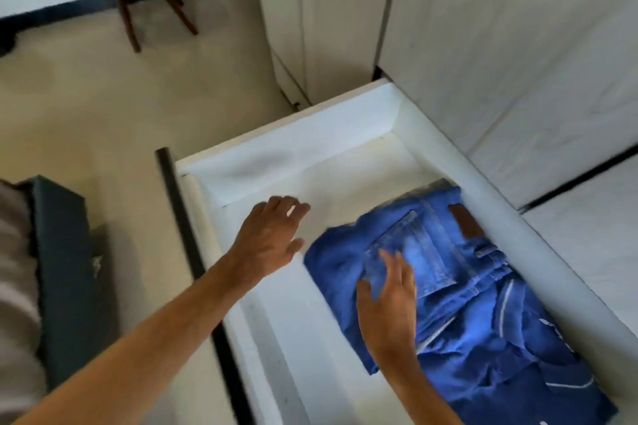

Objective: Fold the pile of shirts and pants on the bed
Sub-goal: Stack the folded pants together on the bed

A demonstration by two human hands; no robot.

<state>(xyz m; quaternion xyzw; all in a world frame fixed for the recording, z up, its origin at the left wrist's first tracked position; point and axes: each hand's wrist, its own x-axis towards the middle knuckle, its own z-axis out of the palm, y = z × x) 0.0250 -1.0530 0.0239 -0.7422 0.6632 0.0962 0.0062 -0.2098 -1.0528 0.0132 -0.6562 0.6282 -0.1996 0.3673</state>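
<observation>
Folded blue jeans (424, 252) lie in the open white drawer (310, 148), on top of other blue garments (518, 355) stacked toward the near-right end. The stack hugs the drawer's right wall; the left and far parts of the drawer floor show bare white.

Right hand (388, 300) is on the jeans, palm down, fingers straight and slightly spread, tips at the back pocket (414, 252). Looks like flat pressing, no pinch or curl, nothing gripped. Left hand (269, 238) hovers above the bare drawer floor just left of the jeans, fingers extended and relaxed, holding nothing; whether it touches the floor I can't tell, since the frame is motion-blurred.

Key relation: the jeans' long axis runs from near-right to far-left, roughly along the drawer's length. The jeans' left edge sits just right of the left hand's fingers, so the left hand is nearer that loose edge, while the right hand is already over the middle. Judgement: this is a put-away step, settling the folded jeans in place.

Labels: a brown leather waistband patch (464, 221) sits at the far-right corner of the jeans; any text is unreadable. No other writing is legible.

Wooden chair (152, 0) stands on the floor, far left.
</observation>
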